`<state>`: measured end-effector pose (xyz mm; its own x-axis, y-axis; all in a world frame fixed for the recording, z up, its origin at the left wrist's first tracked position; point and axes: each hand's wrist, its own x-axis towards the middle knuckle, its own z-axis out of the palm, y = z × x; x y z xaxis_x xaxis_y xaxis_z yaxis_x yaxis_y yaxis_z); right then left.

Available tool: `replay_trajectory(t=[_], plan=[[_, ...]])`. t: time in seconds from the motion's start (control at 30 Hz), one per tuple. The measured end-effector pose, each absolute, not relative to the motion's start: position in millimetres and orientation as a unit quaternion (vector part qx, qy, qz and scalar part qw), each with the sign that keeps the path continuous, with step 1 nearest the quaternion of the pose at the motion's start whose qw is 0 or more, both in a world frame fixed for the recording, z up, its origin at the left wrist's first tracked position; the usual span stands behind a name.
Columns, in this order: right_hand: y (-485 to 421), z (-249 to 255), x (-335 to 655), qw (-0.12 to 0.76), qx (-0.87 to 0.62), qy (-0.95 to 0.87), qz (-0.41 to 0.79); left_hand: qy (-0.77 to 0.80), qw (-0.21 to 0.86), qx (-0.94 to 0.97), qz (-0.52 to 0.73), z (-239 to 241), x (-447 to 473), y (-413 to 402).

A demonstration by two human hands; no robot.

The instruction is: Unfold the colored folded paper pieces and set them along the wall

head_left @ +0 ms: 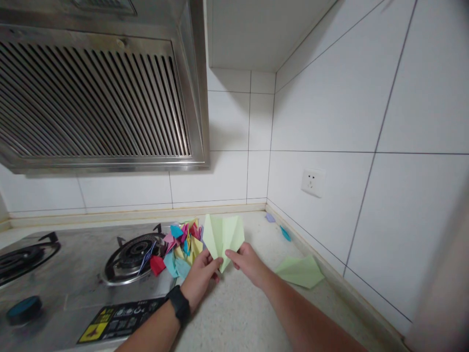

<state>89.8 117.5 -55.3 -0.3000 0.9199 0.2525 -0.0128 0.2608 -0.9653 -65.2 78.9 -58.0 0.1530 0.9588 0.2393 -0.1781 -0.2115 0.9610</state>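
Observation:
A pale green paper plane (231, 233) is held up over the counter, its pointed end toward me and its folded wings spread. My left hand (202, 274), with a dark watch on the wrist, pinches it near the point from the left. My right hand (249, 261) grips the right edge between thumb and fingers. Another pale green folded paper (302, 272) lies on the counter to the right, beyond my right forearm. Left of the held plane is a heap of colourful folded papers (183, 249), partly on the stove's edge.
A steel gas stove (84, 274) with two burners fills the left, below a range hood (98, 98). Small purple (270, 217) and blue (285, 233) paper pieces lie by the right wall. A socket (313, 183) is on the tiles.

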Motion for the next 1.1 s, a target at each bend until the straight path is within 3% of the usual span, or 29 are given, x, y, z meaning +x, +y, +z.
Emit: replay_trajectory(t=[0.67, 0.9, 1.0, 1.1], plan=[[101.2, -43.0, 92.9, 0.461, -0.254, -0.646, 0.553, 0.342, 0.55, 0.545, 0.533, -49.8, -63.5, 66.5], [119.4, -28.5, 116.6, 0.636, -0.265, -0.507, 0.517, 0.362, 0.484, 0.556, 0.571, -50.3, -72.8, 78.1], [122.6, -19.4, 129.3, 0.65, -0.287, -0.532, 0.46, 0.358, 0.48, 0.554, 0.578, -46.9, -79.2, 81.0], [121.7, -13.6, 134.7, 0.608, -0.272, -0.59, 0.456, 0.347, 0.489, 0.552, 0.58, -42.9, -87.0, 82.5]])
